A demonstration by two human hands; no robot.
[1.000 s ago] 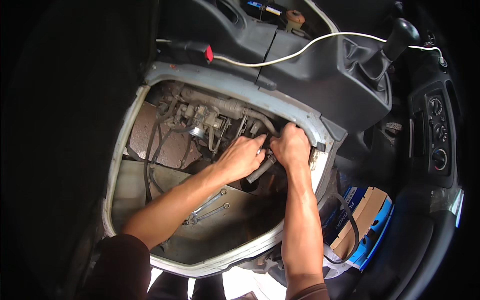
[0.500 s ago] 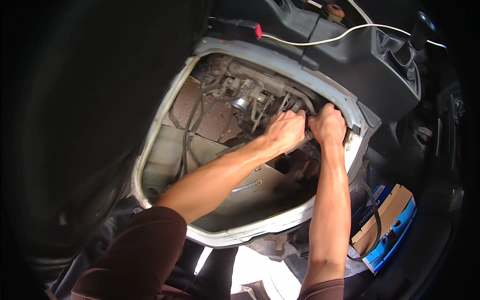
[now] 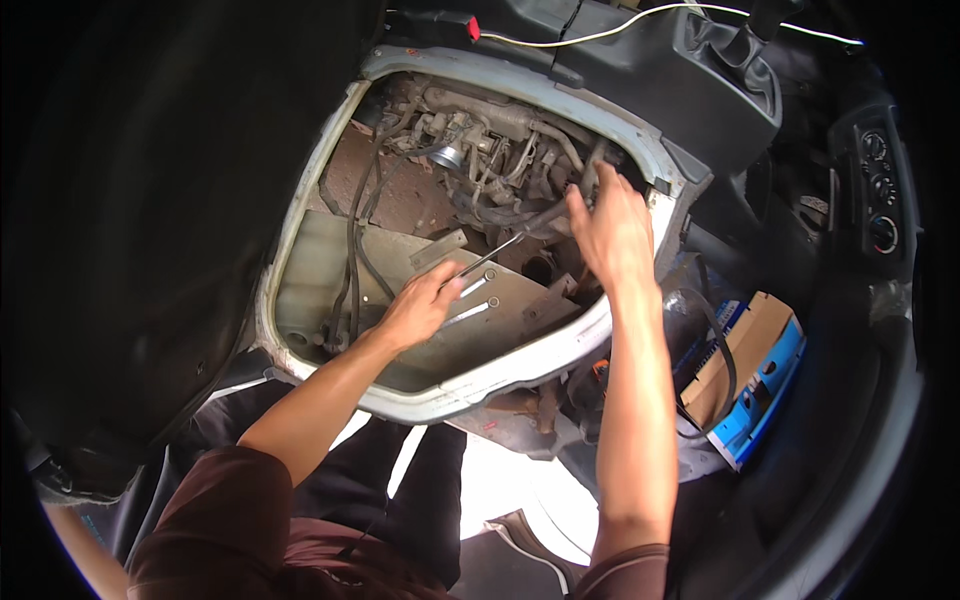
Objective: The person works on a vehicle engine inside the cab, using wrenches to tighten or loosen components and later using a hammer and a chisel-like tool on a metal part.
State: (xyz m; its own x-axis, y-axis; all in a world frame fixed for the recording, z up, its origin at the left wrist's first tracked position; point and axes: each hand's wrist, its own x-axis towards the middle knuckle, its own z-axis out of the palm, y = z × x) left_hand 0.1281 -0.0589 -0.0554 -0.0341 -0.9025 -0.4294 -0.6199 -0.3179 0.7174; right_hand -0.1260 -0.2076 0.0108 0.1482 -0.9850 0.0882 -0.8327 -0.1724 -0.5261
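Observation:
My left hand [image 3: 418, 307] is closed on a thin metal tool [image 3: 482, 260] angled up toward the engine parts [image 3: 480, 140] in a white-rimmed opening [image 3: 280, 295]. Beneath it, two wrenches [image 3: 470, 311] lie on a metal panel [image 3: 400, 350]. My right hand [image 3: 612, 230] reaches in at the right side, fingers apart and curved against the hoses [image 3: 550, 215]; their exact contact is partly hidden.
Above the opening is a black console [image 3: 640, 55] with a gear lever and white cable [image 3: 530, 43]. A control panel [image 3: 878, 190] is at right. An open box [image 3: 755, 350] lies right of my forearm. What looks like another arm [image 3: 85, 550] shows at lower left.
My left hand has drawn back down and left from the engine parts, with the thin tool now visible in it. My right hand's fingers have loosened and spread. The view has shifted.

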